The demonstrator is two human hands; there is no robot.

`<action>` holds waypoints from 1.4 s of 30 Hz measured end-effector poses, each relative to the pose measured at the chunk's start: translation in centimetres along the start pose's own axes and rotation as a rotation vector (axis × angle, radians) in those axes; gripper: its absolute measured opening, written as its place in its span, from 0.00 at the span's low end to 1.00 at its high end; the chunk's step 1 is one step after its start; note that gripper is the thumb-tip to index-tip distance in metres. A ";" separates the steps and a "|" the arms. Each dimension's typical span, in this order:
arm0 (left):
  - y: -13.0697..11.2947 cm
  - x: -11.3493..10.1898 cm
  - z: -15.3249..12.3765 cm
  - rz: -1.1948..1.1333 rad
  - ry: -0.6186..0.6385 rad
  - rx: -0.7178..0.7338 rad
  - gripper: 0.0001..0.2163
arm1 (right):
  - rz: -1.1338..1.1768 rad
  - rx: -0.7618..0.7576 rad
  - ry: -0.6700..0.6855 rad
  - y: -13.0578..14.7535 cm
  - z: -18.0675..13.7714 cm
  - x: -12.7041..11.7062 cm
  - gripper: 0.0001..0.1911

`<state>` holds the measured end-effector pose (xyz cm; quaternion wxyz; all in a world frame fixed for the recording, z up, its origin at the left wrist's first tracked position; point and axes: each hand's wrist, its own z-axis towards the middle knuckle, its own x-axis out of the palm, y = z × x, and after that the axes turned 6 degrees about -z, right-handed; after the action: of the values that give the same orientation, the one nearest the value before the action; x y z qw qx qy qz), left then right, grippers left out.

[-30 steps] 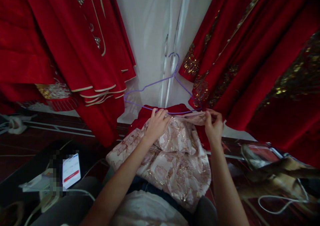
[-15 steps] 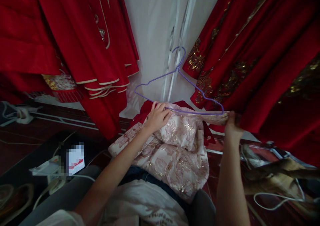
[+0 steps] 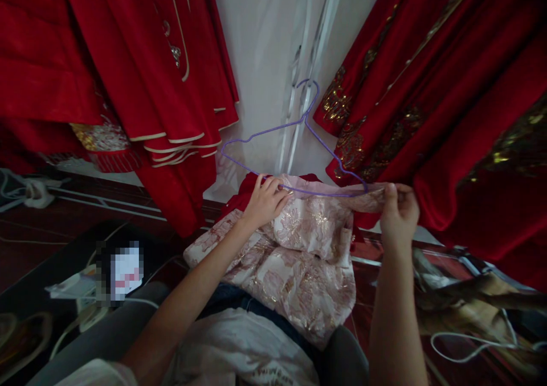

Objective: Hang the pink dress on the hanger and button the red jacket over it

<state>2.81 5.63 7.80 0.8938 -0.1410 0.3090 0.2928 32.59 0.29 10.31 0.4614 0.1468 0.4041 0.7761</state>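
Note:
A pale pink garment (image 3: 311, 278) with a gold floral pattern lies bunched across my lap. Over its upper edge sits a purple hanger (image 3: 273, 128), its hook pointing up and its bottom bar along the cloth. My left hand (image 3: 267, 201) has its fingers curled over the bar and the garment's edge, pressing both together. At the other end, my right hand (image 3: 399, 206) pinches a strip of the same garment between thumb and fingers, just beyond the hanger's right corner. Red cloth shows behind the garment.
Red garments with beige piping (image 3: 171, 107) hang at the left; red ones with gold sequins (image 3: 376, 124) hang at the right. Behind is a white cabinet door (image 3: 256, 50). A blurred-out phone (image 3: 127, 272) and cables lie at lower left. A white cord (image 3: 461, 346) lies at lower right.
The hanger has slid to the left along the garment's edge. My right hand has turned and now pinches the stretched strip with its fingers in plain view. The left hand has barely moved.

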 end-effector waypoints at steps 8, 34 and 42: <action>-1.0 1.8 0.9 -0.216 -0.020 -0.068 0.15 | -0.171 -0.363 -0.017 7.4 5.3 0.4 0.12; 9.8 -1.7 -0.2 -0.440 -0.313 -0.385 0.20 | -0.352 -0.339 0.172 6.5 5.1 3.7 0.16; 17.5 -4.2 -5.0 -0.472 -0.231 -0.649 0.23 | -0.250 -0.316 0.238 6.2 5.6 3.9 0.14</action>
<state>-12.97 15.42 5.36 0.8743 -0.4487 0.0575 0.1759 30.17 4.70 18.00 0.5201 -0.0710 0.3444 0.7783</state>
